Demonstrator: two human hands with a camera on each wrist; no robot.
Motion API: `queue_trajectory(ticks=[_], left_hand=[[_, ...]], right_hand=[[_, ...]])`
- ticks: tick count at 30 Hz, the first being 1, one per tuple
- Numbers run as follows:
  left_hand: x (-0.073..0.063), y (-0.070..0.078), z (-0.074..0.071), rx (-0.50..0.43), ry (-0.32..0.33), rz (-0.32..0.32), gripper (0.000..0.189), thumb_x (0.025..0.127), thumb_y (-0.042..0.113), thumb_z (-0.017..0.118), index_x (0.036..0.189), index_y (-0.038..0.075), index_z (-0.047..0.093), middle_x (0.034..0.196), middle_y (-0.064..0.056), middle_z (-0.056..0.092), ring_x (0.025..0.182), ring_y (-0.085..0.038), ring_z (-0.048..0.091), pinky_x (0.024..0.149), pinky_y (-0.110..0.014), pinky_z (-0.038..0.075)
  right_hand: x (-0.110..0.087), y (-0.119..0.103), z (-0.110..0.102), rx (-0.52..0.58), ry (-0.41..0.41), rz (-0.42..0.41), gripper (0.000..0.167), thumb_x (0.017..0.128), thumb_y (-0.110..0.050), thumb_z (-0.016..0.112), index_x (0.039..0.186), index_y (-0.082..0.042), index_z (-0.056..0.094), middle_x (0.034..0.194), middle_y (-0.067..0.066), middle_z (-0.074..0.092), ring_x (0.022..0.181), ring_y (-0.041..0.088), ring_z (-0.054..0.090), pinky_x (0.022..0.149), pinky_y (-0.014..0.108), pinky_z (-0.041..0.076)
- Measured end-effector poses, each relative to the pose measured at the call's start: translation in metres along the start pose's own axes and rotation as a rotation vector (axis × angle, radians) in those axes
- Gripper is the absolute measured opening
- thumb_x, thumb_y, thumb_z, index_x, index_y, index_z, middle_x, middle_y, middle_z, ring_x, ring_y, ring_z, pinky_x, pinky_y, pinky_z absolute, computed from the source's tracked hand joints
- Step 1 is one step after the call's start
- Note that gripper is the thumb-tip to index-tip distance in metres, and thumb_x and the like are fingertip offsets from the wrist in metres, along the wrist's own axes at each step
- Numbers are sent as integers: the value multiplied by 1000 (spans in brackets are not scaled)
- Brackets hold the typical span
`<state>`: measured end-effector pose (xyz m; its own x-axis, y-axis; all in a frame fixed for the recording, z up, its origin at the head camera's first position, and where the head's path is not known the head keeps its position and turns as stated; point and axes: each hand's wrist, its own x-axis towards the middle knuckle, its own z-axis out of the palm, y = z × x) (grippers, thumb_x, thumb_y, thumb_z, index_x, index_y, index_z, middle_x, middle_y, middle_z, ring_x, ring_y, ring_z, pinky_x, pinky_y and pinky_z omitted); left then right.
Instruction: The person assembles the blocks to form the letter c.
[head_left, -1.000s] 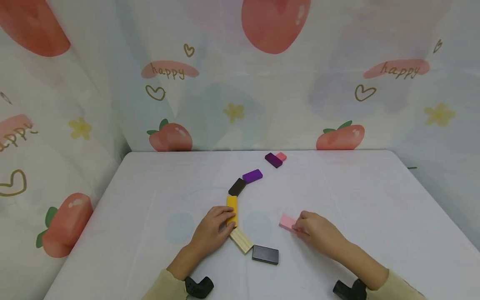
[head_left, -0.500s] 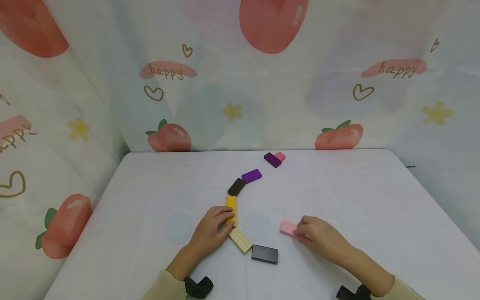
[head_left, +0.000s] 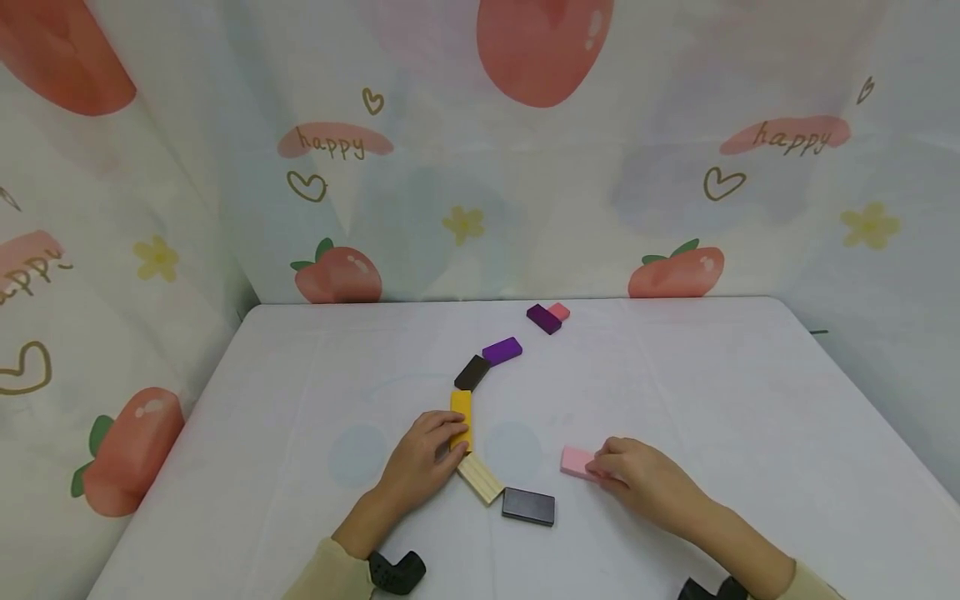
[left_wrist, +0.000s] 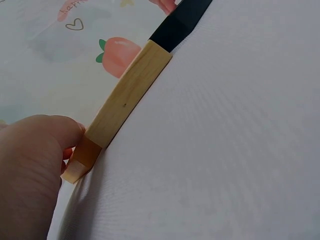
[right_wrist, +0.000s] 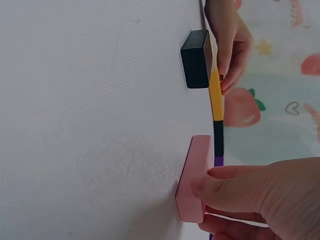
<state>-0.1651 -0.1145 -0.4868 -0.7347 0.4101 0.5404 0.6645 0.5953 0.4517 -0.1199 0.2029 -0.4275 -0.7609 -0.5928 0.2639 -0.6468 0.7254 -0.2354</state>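
In the head view my left hand (head_left: 420,458) holds the yellow block (head_left: 462,408) with fingers and thumb at its sides. My right hand (head_left: 648,483) pinches one end of a pale pink block (head_left: 578,462), low at the tabletop; the right wrist view shows my thumb on the near face of that pink block (right_wrist: 196,165). Touching the yellow block's near end is a plain wooden block (head_left: 481,479), then a dark grey block (head_left: 528,507). A black block (head_left: 472,372) and a purple block (head_left: 502,351) continue the curve away from me.
A dark plum block (head_left: 543,319) and a coral pink block (head_left: 558,311) lie together near the far edge of the white table (head_left: 712,375). A printed cloth (head_left: 525,183) hangs behind the table and along its sides.
My right hand has drawn the pink block slightly towards me and turned it a little, so it now lies more crosswise. The left hand stays in place on the yellow block.
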Motion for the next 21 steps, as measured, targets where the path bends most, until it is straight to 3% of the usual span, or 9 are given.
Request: queue_trajectory(ticks=[14, 21], left_hand=[[-1, -2, 2, 4, -4, -9, 23, 81, 14, 70, 103, 6, 69, 112, -1, 59, 108, -13, 49, 92, -30, 42], [0, -1, 1, 5, -1, -2, 23, 81, 14, 70, 103, 6, 69, 111, -1, 59, 107, -14, 50, 92, -30, 43]], right_hand=[[-6, -1, -5, 18, -24, -59, 19, 69, 2, 76, 85, -8, 74, 86, -2, 62, 78, 16, 60, 69, 30, 53], [-9, -2, -3, 30, 13, -123, 21, 67, 2, 77, 83, -9, 74, 86, -1, 61, 79, 17, 60, 68, 31, 53]])
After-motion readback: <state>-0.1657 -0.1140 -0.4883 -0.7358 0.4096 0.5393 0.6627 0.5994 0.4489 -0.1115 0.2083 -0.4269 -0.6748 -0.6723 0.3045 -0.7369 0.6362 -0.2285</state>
